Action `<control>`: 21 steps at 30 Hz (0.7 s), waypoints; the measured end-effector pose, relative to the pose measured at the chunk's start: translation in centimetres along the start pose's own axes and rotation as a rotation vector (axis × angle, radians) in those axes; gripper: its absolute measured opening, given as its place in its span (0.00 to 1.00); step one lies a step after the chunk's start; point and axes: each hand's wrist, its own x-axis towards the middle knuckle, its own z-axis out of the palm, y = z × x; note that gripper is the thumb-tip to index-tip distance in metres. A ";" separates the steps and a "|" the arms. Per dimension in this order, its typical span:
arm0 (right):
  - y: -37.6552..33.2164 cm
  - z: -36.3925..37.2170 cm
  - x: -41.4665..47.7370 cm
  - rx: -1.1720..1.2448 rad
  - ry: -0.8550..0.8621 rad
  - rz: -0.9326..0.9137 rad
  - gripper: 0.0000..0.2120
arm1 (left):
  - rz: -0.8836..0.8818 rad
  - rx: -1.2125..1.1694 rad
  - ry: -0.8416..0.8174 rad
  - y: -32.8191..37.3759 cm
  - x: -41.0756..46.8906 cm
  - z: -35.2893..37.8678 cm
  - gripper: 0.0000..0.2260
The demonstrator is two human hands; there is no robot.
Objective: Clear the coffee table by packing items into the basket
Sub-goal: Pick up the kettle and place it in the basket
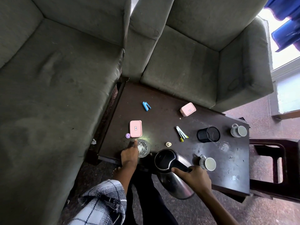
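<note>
A dark coffee table (164, 114) carries the items. My right hand (194, 177) grips the black handle of a steel kettle (172, 169) at the table's near edge. My left hand (129, 155) is around the near-left side of a clear glass (143, 147), index finger along its rim. Two pink boxes (135, 128) (188, 109), a blue stapler (146, 106), a black mesh pen cup (208, 134) on its side, two mugs (207, 163) (238, 130), pens (181, 133) and a small bottle (168, 144) lie about. No basket is in view.
Grey sofas (56, 95) (194, 62) close in the table's left and far sides. A dark wooden stool (276, 161) stands at the right. A small purple cap (128, 135) lies beside the near pink box. A second clear glass (224, 146) stands near the pen cup.
</note>
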 end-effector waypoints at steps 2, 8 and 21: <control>0.0 0.0 0.1 0.000 0.000 -0.004 0.33 | 0.002 0.003 -0.004 0.0 0.0 -0.1 0.25; -0.1 0.2 0.0 0.003 -0.002 -0.006 0.34 | 0.003 0.002 -0.006 0.1 -0.2 -0.4 0.25; -0.5 0.0 -0.1 -0.009 -0.010 -0.013 0.32 | -0.006 -0.004 -0.022 0.0 -0.2 -0.3 0.26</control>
